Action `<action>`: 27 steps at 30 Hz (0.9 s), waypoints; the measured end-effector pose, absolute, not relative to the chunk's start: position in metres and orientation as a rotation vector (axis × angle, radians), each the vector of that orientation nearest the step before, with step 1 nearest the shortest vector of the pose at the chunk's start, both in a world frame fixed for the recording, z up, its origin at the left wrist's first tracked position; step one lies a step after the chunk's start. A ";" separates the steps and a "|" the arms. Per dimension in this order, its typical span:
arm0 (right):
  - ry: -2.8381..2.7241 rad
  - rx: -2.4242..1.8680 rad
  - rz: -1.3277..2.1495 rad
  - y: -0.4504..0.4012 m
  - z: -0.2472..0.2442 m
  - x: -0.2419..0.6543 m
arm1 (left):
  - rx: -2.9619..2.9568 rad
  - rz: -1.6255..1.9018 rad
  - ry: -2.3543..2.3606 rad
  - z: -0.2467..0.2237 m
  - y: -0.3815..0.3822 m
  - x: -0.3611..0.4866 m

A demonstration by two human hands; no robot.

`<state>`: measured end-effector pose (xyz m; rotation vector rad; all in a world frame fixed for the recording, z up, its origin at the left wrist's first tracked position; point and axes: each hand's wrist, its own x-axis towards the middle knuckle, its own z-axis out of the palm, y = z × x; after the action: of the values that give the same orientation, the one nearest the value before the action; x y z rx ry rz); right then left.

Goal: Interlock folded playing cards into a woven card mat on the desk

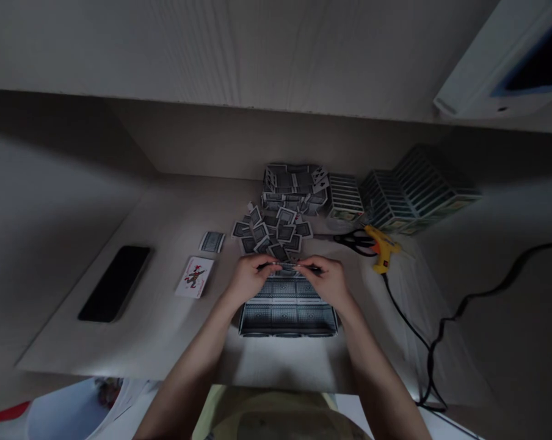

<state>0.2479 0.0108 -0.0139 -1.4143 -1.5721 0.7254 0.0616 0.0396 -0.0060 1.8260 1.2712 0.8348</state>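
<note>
- Playing cards [287,267] seen edge-on, pinched between both hands; their number is too small to tell
- Left hand [251,280] almost closed, thumb and fingers gripping the left end of those cards
- Right hand [326,282] equally closed, gripping their right end, its fingertips close to the left hand's
- Card block [287,311] of dark patterned backs directly beneath the hands, resting on a pale desk [97,348]
- Loose heap of cards [269,232] just beyond the hands, with a stacked card structure [294,186] behind it
- Joker card [194,277] face up left of the heap, near a face-down card [212,242]; black smartphone [115,283] farther left
- Black-handled scissors [355,242] touching a yellow glue gun [382,247], its black cord [406,318] trailing toward the desk's near right
- Rows of card boxes [417,189] at the back right
</note>
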 end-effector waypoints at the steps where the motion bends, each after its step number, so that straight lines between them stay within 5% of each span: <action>1: -1.570 -1.412 0.727 0.011 -0.014 0.248 | 1.819 0.845 1.268 -0.006 0.039 0.062; 27: -1.810 -1.391 0.418 0.008 -0.019 0.249 | 1.702 1.004 1.263 -0.013 0.037 0.063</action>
<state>0.2487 0.0083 -0.0188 -1.3908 -1.8096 0.4176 0.0634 0.0375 -0.0133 1.7024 1.2629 1.0038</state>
